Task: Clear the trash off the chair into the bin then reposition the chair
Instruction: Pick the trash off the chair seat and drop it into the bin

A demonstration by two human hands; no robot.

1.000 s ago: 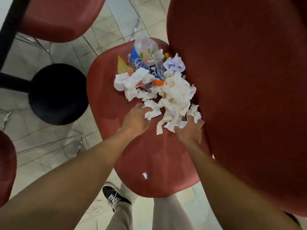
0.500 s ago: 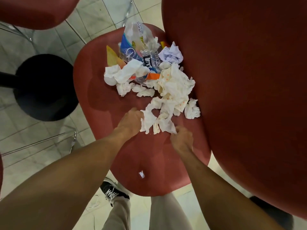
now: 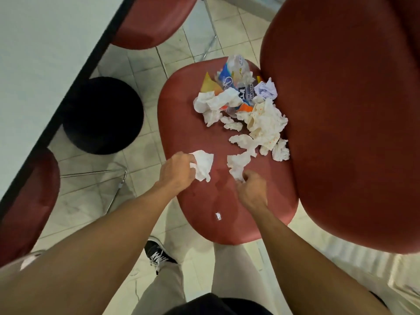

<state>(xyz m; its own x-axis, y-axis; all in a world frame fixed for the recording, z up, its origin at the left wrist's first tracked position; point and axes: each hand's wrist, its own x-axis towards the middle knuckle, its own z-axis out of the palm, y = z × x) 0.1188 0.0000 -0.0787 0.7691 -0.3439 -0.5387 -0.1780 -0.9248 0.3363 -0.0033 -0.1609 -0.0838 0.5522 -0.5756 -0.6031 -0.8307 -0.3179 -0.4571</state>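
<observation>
A red chair seat (image 3: 195, 201) carries a heap of trash: crumpled white tissues (image 3: 266, 123), a clear and blue plastic wrapper (image 3: 234, 76) and a yellow scrap (image 3: 208, 85). My left hand (image 3: 176, 170) grips a crumpled white tissue (image 3: 203, 164) above the seat's left side. My right hand (image 3: 251, 189) pinches the near end of a long torn tissue (image 3: 238, 162) that trails back toward the heap. A tiny white scrap (image 3: 218, 216) lies near the seat's front edge. The chair's red backrest (image 3: 341, 133) fills the right.
A round black bin (image 3: 103, 114) stands on the tiled floor left of the chair, partly under a white table (image 3: 41, 64) with a dark edge. Other red chairs sit at the top (image 3: 154, 21) and the left (image 3: 27, 205). My legs and a black shoe (image 3: 159, 255) are below.
Both hands pulled back from the heap toward me, each taking a piece of tissue with it. The left hand's tissue has come free of the pile. The view shifted, showing the table.
</observation>
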